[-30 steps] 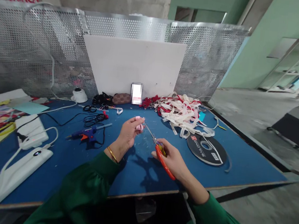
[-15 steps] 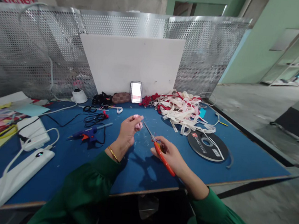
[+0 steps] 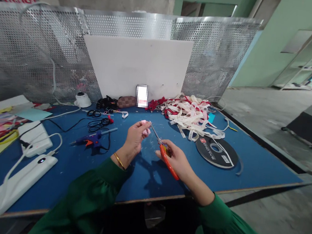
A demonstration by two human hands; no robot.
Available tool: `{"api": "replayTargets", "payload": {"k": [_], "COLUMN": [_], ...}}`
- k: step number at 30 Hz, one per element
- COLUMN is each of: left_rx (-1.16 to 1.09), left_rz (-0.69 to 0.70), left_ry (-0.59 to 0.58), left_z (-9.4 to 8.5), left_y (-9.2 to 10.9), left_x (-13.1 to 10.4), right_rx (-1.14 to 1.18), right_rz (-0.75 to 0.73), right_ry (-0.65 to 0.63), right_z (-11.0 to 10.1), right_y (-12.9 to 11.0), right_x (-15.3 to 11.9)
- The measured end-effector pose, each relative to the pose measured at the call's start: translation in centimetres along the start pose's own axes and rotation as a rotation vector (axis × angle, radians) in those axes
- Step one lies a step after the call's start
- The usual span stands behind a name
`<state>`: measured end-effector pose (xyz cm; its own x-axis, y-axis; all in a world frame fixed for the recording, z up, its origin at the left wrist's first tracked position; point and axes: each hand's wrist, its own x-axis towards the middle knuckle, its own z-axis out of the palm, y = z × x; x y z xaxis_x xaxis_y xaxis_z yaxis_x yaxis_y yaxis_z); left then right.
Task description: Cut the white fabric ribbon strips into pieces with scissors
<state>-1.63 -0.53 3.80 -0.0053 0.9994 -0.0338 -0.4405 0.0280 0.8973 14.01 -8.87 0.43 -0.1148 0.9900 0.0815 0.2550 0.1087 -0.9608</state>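
Between the thumb and fingers of my left hand (image 3: 134, 139) is a small pink ribbon piece (image 3: 146, 131), perhaps a bow; its exact shape is partly covered by the fingers. My right hand (image 3: 175, 158) grips orange-handled scissors (image 3: 166, 161), with the blades angled up and left. The blade tips are at the upper edge of the pink ribbon piece; whether they touch it I cannot tell. Both hands are held above the blue tabletop (image 3: 143, 186), near its front middle.
A tangled heap of white and red ribbons (image 3: 192, 113) lies at the back right, by a black reel (image 3: 216, 153). Left of my hands are a blue glue gun (image 3: 93, 140), a black cable (image 3: 96, 125) and a white power strip (image 3: 17, 188). A white board (image 3: 139, 63) stands behind.
Both hands have shifted only slightly: the left a little to the right, the right hand and scissors a little left and up. The grips are unchanged.
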Motion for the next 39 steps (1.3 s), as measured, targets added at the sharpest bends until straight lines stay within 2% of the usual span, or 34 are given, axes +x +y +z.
{"api": "replayTargets", "payload": {"k": [6, 11, 26, 39], "left_rx": [0.03, 0.074, 0.053, 0.093], "left_rz": [-0.043, -0.065, -0.055, -0.055], "left_ry": [0.015, 0.017, -0.067, -0.066], "left_z": [0.0, -0.1, -0.2, -0.3], "left_y": [0.0, 0.0, -0.4, -0.3], "left_x": [0.0, 0.0, 0.3, 0.3], "right_rx": [-0.238, -0.341, -0.302, -0.266], "right_rz": [-0.042, -0.056, -0.048, -0.093], "right_ry": [0.1, 0.117, 0.112, 0.102], "right_z": [-0.1, -0.3, -0.4, -0.3], "right_y": [-0.1, -0.5, 0.0, 0.7], "right_x": [0.2, 0.0, -0.2, -0.3]}}
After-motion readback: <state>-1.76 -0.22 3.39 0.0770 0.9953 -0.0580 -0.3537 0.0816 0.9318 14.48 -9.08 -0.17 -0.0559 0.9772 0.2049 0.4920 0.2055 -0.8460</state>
